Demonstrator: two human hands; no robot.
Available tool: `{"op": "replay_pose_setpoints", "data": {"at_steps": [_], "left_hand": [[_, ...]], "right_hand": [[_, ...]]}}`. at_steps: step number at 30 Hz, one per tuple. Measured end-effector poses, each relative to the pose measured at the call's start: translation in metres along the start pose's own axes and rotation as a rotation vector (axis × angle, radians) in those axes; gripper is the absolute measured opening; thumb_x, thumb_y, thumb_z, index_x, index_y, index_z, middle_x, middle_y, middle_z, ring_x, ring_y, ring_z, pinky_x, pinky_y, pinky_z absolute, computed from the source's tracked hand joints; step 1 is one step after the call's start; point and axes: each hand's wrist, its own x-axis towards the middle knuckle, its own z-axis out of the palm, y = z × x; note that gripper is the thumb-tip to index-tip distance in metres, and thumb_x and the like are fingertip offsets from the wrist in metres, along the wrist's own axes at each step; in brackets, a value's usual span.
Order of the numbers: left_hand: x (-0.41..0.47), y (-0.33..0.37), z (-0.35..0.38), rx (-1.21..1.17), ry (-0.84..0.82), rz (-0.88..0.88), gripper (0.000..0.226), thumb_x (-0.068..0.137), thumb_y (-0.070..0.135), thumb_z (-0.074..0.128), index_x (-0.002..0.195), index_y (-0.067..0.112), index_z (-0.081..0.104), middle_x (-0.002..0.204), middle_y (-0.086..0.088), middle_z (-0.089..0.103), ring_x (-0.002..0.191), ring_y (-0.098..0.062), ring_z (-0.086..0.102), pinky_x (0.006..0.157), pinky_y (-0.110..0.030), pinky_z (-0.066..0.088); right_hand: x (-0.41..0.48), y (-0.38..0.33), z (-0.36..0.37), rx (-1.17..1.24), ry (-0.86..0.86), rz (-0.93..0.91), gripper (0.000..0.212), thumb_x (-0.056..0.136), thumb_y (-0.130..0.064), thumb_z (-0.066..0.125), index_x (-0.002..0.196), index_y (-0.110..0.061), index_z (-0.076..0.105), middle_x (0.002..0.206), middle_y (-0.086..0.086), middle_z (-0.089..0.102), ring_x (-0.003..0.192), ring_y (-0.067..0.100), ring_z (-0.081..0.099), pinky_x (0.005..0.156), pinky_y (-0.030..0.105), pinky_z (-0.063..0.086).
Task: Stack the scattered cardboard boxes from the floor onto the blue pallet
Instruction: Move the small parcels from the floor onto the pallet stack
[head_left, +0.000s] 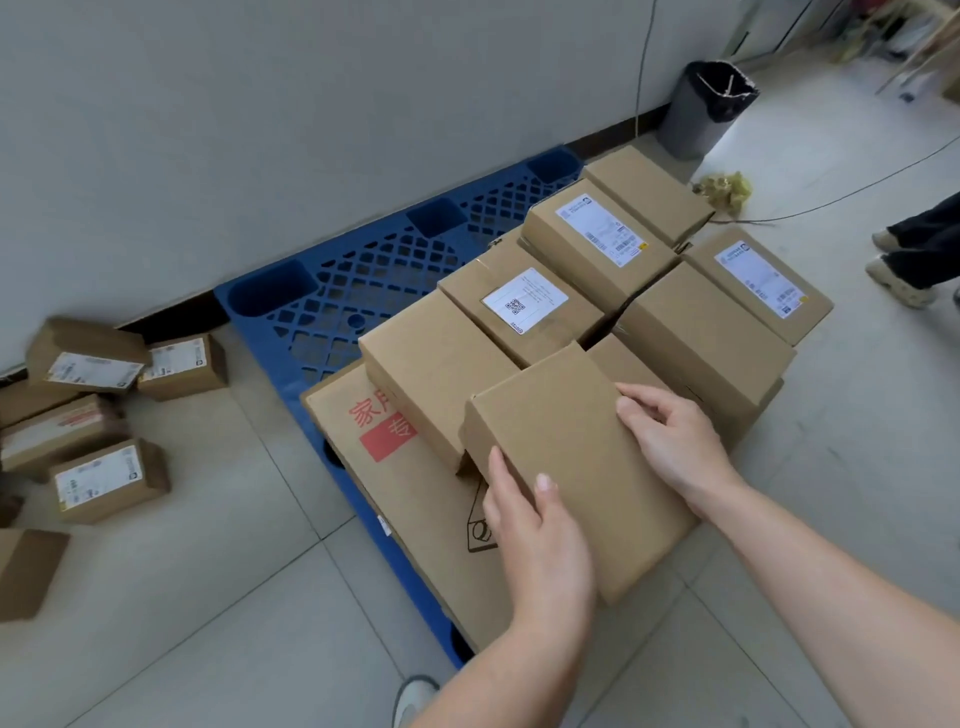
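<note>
Box held over the stacked pallet
Each grip clamps its edges: left hand nearer, right hand farther.

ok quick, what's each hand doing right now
left hand: holding the plain box by its left edge, thumb on top
right hand: holding the same box at its right edge, fingers curled

Brown cardboard boxes w/ white labels; blue lattice pallet; grey bin.
</note>
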Motion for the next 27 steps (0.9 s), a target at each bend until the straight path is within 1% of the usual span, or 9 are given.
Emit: {"op": "replay_pose_setpoints", "data": {"at_steps": [3,6,9,12,13,15,18,21,27], "left_hand": [[-0.005,-0.013,0.007,0.041,0.002,0.005,0.051,0.102,0.026,0.034,0.149,0.036,0.017,0.148,0.011,0.024,0.13,-0.009,0.037,0.109,-0.03,0.031],[-0.008,-0.023,0.013,0.064,-0.003,0.001,0.051,0.102,0.024,0.034,0.149,0.034,0.017,0.149,0.01,0.025,0.13,-0.007,0.036,0.104,-0.024,0.03],[-0.01,-0.032,0.016,0.076,-0.011,-0.012,0.051,0.103,0.025,0.033,0.15,0.032,0.017,0.148,0.011,0.026,0.127,-0.003,0.034,0.1,-0.021,0.028],[0.002,-0.046,0.016,0.075,0.025,-0.036,0.051,0.102,0.026,0.034,0.15,0.031,0.018,0.151,0.01,0.027,0.133,-0.007,0.034,0.106,-0.025,0.03],[0.008,-0.051,0.016,0.072,0.037,-0.05,0.051,0.102,0.026,0.034,0.15,0.032,0.017,0.152,0.01,0.028,0.136,-0.009,0.033,0.111,-0.031,0.03],[0.017,-0.057,0.016,0.068,0.047,-0.081,0.051,0.102,0.027,0.034,0.149,0.034,0.017,0.152,0.01,0.03,0.137,-0.012,0.034,0.113,-0.039,0.032],[0.027,-0.062,0.017,0.078,0.057,-0.087,0.051,0.102,0.024,0.034,0.15,0.03,0.016,0.151,0.007,0.033,0.135,-0.014,0.037,0.112,-0.037,0.033],[0.037,-0.066,0.017,0.091,0.076,-0.085,0.051,0.103,0.022,0.033,0.151,0.026,0.016,0.15,0.004,0.034,0.133,-0.015,0.039,0.112,-0.036,0.033],[0.047,-0.075,0.018,0.094,0.088,-0.116,0.051,0.102,0.02,0.033,0.15,0.025,0.016,0.148,0.004,0.037,0.129,-0.016,0.043,0.11,-0.036,0.034]], "right_hand": [[0.001,0.018,-0.002,-0.028,0.036,0.002,0.024,0.092,-0.025,0.061,0.115,-0.022,0.069,0.087,-0.024,0.061,0.086,-0.008,0.057,0.081,0.016,0.042],[0.005,0.031,-0.002,-0.046,0.042,0.014,0.026,0.09,-0.026,0.064,0.115,-0.02,0.07,0.101,-0.009,0.069,0.099,0.004,0.06,0.092,0.023,0.044],[0.007,0.041,0.0,-0.05,0.014,0.037,0.026,0.089,-0.027,0.065,0.114,-0.021,0.07,0.108,-0.004,0.07,0.103,0.007,0.062,0.095,0.027,0.046],[0.009,0.048,0.004,-0.069,-0.01,0.049,0.028,0.089,-0.028,0.064,0.116,-0.021,0.069,0.111,-0.004,0.069,0.104,0.008,0.061,0.094,0.025,0.045],[0.011,0.049,0.007,-0.083,-0.022,0.05,0.028,0.09,-0.029,0.064,0.117,-0.021,0.068,0.113,-0.004,0.069,0.105,0.008,0.061,0.094,0.025,0.045],[0.016,0.052,0.013,-0.124,-0.038,0.049,0.03,0.091,-0.029,0.062,0.119,-0.021,0.067,0.116,-0.004,0.068,0.108,0.01,0.06,0.098,0.027,0.045],[0.025,0.055,0.023,-0.178,-0.038,0.033,0.03,0.092,-0.028,0.06,0.121,-0.02,0.066,0.12,-0.004,0.067,0.114,0.015,0.059,0.1,0.027,0.043],[0.034,0.059,0.033,-0.263,-0.031,0.015,0.031,0.093,-0.027,0.059,0.122,-0.021,0.066,0.122,-0.003,0.065,0.115,0.019,0.057,0.097,0.025,0.041],[0.042,0.072,0.051,-0.39,0.021,-0.014,0.029,0.092,-0.024,0.06,0.12,-0.022,0.066,0.113,0.005,0.059,0.103,0.025,0.057,0.091,0.029,0.044]]}}
